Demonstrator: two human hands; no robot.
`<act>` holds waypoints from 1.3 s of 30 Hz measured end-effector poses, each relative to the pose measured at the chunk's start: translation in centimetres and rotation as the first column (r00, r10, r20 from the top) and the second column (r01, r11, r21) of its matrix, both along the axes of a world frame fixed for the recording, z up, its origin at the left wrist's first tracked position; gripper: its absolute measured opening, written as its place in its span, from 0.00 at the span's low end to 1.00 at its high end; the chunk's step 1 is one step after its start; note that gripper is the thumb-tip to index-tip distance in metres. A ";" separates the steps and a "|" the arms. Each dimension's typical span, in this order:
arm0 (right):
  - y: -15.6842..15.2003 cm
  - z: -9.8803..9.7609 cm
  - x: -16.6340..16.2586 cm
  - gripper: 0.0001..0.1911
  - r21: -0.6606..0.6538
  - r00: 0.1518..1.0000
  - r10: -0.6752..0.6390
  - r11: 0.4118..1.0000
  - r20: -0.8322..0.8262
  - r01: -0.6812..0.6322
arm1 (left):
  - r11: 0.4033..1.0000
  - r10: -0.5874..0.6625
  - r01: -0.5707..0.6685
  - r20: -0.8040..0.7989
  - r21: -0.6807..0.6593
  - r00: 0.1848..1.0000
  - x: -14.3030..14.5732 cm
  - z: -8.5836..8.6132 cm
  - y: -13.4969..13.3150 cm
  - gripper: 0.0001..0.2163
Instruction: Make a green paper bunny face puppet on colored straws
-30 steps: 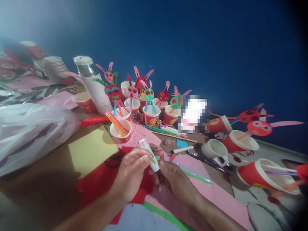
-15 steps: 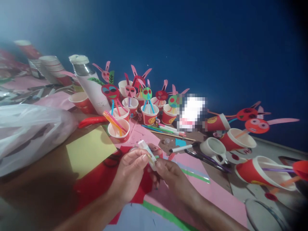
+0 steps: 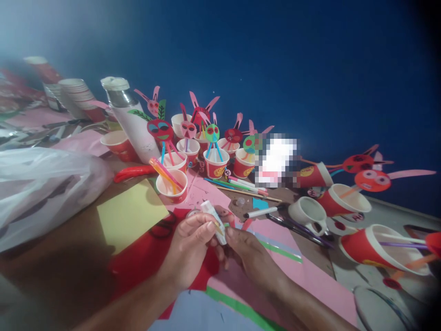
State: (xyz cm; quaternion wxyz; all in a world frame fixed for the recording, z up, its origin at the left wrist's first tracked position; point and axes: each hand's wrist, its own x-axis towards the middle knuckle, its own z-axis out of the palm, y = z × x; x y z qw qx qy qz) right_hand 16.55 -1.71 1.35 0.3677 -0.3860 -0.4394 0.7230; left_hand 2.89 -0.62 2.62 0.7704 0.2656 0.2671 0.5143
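Note:
Both hands meet low in the middle of the view, over red paper (image 3: 141, 259) and pink paper (image 3: 303, 276). My left hand (image 3: 189, 253) pinches a small white glue tube (image 3: 214, 221) that points up and to the left. My right hand (image 3: 250, 257) closes on the tube's lower end, fingertips pressed against those of the left. A small pink and green scrap shows just behind the fingers, but I cannot tell whether it is held.
Beyond the hands stand several red paper cups (image 3: 172, 186) with straws and paper bunny faces, a white flask (image 3: 131, 122), markers (image 3: 262, 213), scissors (image 3: 299, 230), a yellow sheet (image 3: 132, 214) and red-handled scissors (image 3: 132, 173). A plastic bag (image 3: 44, 188) lies at left. Tipped cups (image 3: 375, 250) lie at right.
The hands stay together on the glue tube, which shifts only slightly. The view wobbles a little.

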 end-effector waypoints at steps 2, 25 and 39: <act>-0.1 0.2 -0.1 0.18 0.085 0.993 -0.060 0.995 0.097 0.052 | 0.998 0.056 -0.056 0.001 0.001 0.998 0.0 0.1 0.1 0.03; 0.2 1.7 1.2 0.12 0.288 0.788 -0.101 0.952 0.608 -0.100 | 0.995 0.075 -0.071 -0.057 0.065 0.996 -0.3 -0.1 0.3 0.03; 7.0 -2.4 6.5 0.13 0.664 0.313 -0.586 0.669 0.748 -0.335 | 0.897 -0.098 0.356 -0.669 0.261 0.737 -0.6 0.5 0.3 0.05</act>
